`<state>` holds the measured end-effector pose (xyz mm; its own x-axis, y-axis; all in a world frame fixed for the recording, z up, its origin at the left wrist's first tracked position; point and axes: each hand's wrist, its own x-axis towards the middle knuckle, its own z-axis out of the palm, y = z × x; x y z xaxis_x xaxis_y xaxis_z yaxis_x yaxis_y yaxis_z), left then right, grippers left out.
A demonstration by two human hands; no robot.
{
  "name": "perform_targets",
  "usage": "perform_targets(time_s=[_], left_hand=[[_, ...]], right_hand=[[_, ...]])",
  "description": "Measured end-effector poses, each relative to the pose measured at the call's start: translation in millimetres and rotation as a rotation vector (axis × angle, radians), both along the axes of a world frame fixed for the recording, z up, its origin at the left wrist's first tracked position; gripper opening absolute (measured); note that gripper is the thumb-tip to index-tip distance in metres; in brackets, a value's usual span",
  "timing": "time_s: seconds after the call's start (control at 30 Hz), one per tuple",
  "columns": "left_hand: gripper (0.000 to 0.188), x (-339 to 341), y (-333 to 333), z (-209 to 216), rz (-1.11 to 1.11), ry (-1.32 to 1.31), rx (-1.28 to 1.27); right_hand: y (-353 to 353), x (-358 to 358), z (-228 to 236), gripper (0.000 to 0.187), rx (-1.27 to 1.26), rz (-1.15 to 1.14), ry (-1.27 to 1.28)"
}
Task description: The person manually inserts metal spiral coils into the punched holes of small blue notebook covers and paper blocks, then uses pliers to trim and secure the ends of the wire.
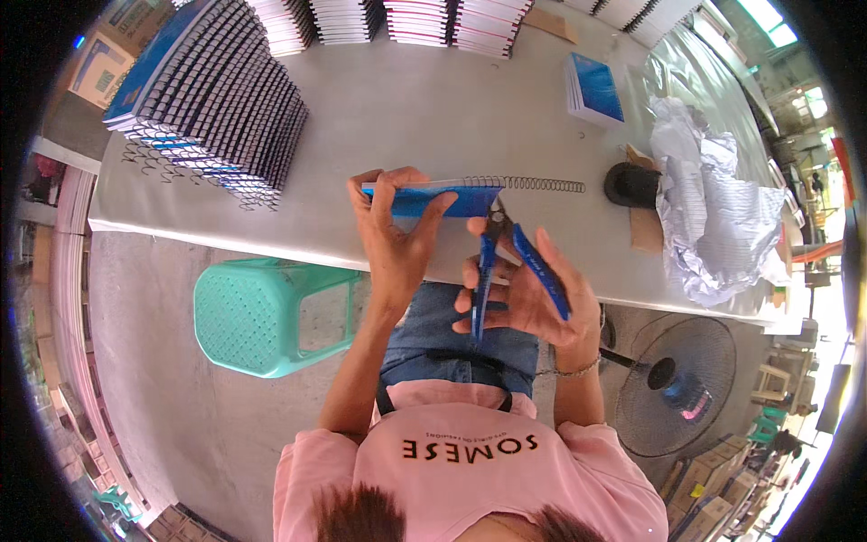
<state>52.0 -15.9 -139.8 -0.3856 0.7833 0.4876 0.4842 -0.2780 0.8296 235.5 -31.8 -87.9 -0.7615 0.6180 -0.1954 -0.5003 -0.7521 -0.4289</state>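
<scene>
A small blue-covered notebook (pixel 420 200) is held on edge over the front of the table, gripped between the thumb and fingers of my left hand (pixel 397 221). From its upper edge a dark wire spiral (pixel 546 184) runs out past the right end of the covers. My right hand (pixel 537 294) is wrapped loosely round blue-handled cutting pliers (pixel 499 237). Their handles are spread apart, and their jaws are at the notebook's right end, by the spiral. Whether the jaws touch the wire, I cannot tell.
A tall stack of spiral notebooks (pixel 212 99) stands at the left, with more stacks (pixel 415 20) along the back. To the right lie another blue notebook (pixel 596 88), a black roll (pixel 629 185) and crumpled white sheeting (pixel 713 203). Below are a green stool (pixel 248 316) and a fan (pixel 677 384).
</scene>
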Motion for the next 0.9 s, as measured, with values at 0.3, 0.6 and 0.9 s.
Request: perform_targets(time_s=[0.3,0.6,0.9], left_hand=[[0.033,0,-1,0,0.003,0.006,-0.010],[0.033,0,-2,1,-0.002,-0.004,-0.010],[0.038,-1,-1,3,-0.006,0.036,-0.017]], right_hand=[[6,-20,-28,0.055,0.180,-0.029,-0.128],[7,-24,-27,0.053,0.177,-0.077,-0.161],[9,-29,-27,0.056,0.134,-0.095,-0.114]])
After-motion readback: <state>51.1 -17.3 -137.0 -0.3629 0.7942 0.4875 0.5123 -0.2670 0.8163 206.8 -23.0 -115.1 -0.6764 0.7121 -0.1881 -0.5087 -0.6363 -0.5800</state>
